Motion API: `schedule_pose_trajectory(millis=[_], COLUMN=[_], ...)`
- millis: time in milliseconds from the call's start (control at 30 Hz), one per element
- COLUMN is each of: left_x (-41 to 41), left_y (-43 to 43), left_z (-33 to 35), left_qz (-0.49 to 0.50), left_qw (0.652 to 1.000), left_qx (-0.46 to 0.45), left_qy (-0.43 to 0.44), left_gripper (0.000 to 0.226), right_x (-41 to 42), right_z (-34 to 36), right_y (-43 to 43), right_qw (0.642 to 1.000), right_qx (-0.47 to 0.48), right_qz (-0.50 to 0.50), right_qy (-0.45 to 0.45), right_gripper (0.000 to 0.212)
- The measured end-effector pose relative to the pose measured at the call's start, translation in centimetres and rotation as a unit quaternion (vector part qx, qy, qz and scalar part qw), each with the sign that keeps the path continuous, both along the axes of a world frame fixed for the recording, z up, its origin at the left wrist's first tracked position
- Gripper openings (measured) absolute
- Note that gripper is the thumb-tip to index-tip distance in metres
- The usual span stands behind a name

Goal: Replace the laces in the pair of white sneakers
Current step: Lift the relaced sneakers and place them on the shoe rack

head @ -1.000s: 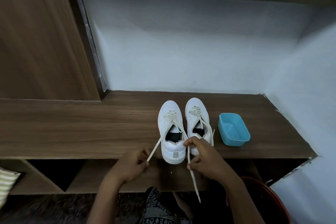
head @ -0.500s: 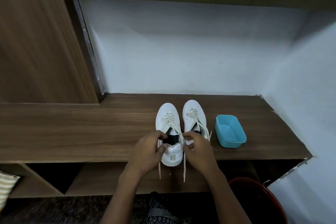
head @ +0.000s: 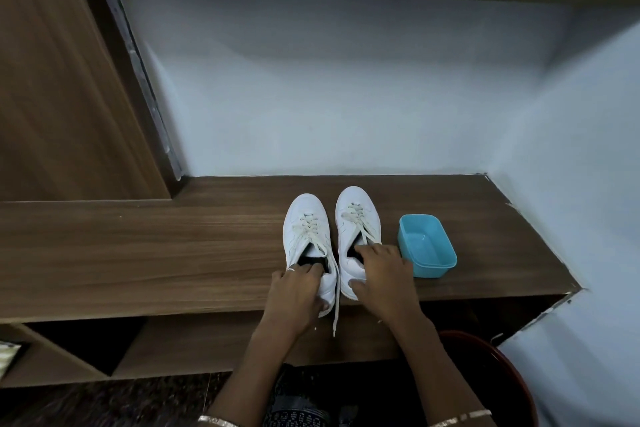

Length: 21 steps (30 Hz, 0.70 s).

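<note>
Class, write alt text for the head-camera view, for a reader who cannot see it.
A person's left-hand grip holds the heel of the left sneaker, the right-hand grip that of the right sneaker; both white, laced, on a wooden shelf. A blue tub stands right of them.

No writing, brand mark, number or sign can be read anywhere in this view. The left sneaker (head: 306, 222) and the right sneaker (head: 356, 206) show only plain white uppers, and the blue tub (head: 431, 270) shows a plain wall. Any fine print on them is too small to tell.
</note>
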<state>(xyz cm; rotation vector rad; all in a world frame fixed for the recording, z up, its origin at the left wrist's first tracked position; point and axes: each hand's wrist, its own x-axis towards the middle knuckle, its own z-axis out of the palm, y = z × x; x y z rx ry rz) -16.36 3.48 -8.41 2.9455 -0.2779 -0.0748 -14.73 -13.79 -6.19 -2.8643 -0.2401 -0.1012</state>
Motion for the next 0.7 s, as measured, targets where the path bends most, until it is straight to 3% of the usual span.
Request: schedule_pose_trajectory(millis=[233,400,567,700], left_x=[0.6,-0.2,-1.5,-3.1], left_y=[-0.2,-0.4,-0.5,-0.5], left_z=[0.0,0.3,1.1,3.4], left_qz=[0.000,0.011,0.014,-0.009], left_qw=[1.000,1.000,0.999,1.000], left_qx=[-0.001,-0.020,-0.033,-0.009], left_qy=[0.012,-0.003,-0.031,-0.029], left_gripper=[0.045,0.034,0.024,0.031], right_x=[0.1,-0.2,-2.1,-3.9], right_z=[-0.6,0.2,0.2,1.5], right_y=[1.3,1.2,0.8,0.5], right_qw=[1.000,0.999,0.998,0.999], right_qx=[-0.021,0.010,0.032,0.032], right_qz=[-0.004,0.002,0.010,0.014], right_qy=[0.016,0.035,0.046,0.038], right_gripper=[0.037,0.020,0.022,0.021])
